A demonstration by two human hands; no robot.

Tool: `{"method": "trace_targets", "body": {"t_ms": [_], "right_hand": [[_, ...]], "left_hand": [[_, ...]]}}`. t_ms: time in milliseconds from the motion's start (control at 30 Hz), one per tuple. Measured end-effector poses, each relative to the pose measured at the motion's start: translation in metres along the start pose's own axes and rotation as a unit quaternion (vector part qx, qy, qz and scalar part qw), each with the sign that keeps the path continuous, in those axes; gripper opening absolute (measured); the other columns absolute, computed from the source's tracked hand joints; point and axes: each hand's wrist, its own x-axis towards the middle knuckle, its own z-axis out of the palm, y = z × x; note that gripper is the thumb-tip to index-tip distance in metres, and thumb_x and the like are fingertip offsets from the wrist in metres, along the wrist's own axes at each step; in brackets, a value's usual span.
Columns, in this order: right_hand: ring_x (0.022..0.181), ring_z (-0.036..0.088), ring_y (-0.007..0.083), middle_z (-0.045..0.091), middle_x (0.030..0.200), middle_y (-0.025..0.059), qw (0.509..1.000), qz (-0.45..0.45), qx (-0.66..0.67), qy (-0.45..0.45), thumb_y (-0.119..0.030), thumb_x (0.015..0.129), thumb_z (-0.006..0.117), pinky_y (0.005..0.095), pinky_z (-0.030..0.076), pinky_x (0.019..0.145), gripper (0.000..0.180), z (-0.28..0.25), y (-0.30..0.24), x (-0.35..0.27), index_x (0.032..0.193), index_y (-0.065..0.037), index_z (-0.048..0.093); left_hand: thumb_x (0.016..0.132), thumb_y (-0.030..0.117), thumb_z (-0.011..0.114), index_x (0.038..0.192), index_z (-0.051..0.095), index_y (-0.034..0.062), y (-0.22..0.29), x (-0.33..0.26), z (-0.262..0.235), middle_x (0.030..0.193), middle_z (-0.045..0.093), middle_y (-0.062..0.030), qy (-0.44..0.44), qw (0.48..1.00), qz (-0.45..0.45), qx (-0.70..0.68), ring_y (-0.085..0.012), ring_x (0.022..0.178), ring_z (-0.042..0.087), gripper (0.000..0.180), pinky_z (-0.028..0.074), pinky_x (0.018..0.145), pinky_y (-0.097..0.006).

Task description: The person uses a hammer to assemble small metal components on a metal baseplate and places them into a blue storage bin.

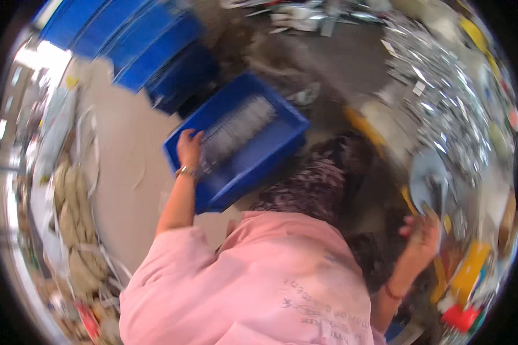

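My left hand (189, 150), with a watch on its wrist, grips the left side of a blue plastic bin (293, 150). A row of thin pale pieces (242, 126), smeared by motion, lies inside along the bin's bottom. The bin sits tilted in front of me, at the left of my lap. Off to the right is my right hand (421, 233), a dark red band round its wrist. Its fingers are bent and blurred beside a round grey metal-looking dish (429, 175). Whether they hold anything cannot be made out.
More blue bins (132, 46) are stacked at the far left. A large heap of shiny metal strips (437, 92) spreads along the right. Yellow parts (471, 270) and a red object (461, 317) lie at the lower right. Tan sacks (77, 224) line the left.
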Motion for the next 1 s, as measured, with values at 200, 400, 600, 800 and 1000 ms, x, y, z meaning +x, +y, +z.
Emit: {"method": "trace_targets", "body": {"t_ms": [200,400,600,800,1000], "right_hand": [[0.097,0.078,0.0321,0.078,0.114,0.0198,0.996,-0.065,0.023,-0.049,-0.002,0.096,0.071,0.0387,0.061,0.086,0.029,0.026,0.042,-0.037,0.125,-0.003,0.075],[0.098,0.075,0.0371,0.076,0.108,0.0155,0.980,-0.061,-0.116,0.146,-0.009,0.095,0.071,0.0492,0.059,0.084,0.027,0.002,0.130,-0.091,0.121,-0.012,0.073],[0.108,0.069,0.0435,0.070,0.113,0.0192,0.921,0.082,-0.113,0.364,-0.005,0.093,0.066,0.0496,0.056,0.095,0.034,-0.048,0.155,-0.182,0.127,-0.008,0.071],[0.109,0.070,0.0435,0.073,0.114,0.0195,0.843,0.247,-0.262,0.400,-0.009,0.093,0.067,0.0519,0.056,0.098,0.033,-0.081,0.242,-0.289,0.125,-0.009,0.074],[0.112,0.070,0.0420,0.074,0.115,0.0182,0.909,0.263,-0.296,0.129,-0.014,0.092,0.067,0.0540,0.056,0.098,0.031,-0.079,0.336,-0.236,0.122,-0.009,0.075]], "left_hand": [[0.112,0.031,0.065,0.125,0.077,0.0063,0.141,-0.036,0.029,0.106,0.074,-0.0047,-0.053,0.971,0.208,-0.105,-0.0146,0.090,0.066,0.031,0.055,0.081,-0.032],[0.117,0.022,0.053,0.143,0.062,-0.0043,0.320,-0.105,0.092,0.138,0.070,-0.0155,-0.141,0.779,0.527,-0.308,-0.0205,0.104,0.070,0.038,0.054,0.086,-0.030],[0.118,0.034,0.049,0.154,0.054,-0.0018,0.423,-0.213,0.121,0.153,0.060,-0.0188,-0.154,0.675,0.650,-0.313,-0.0304,0.134,0.063,0.051,0.051,0.113,-0.043],[0.119,0.027,0.049,0.154,0.053,-0.0030,0.424,-0.230,0.136,0.155,0.058,-0.0186,-0.134,0.674,0.673,-0.272,-0.0332,0.137,0.062,0.047,0.055,0.109,-0.045],[0.118,0.025,0.052,0.152,0.055,-0.0043,0.429,-0.223,0.142,0.151,0.061,-0.0196,-0.149,0.688,0.656,-0.274,-0.0327,0.134,0.064,0.045,0.055,0.108,-0.044]]}}
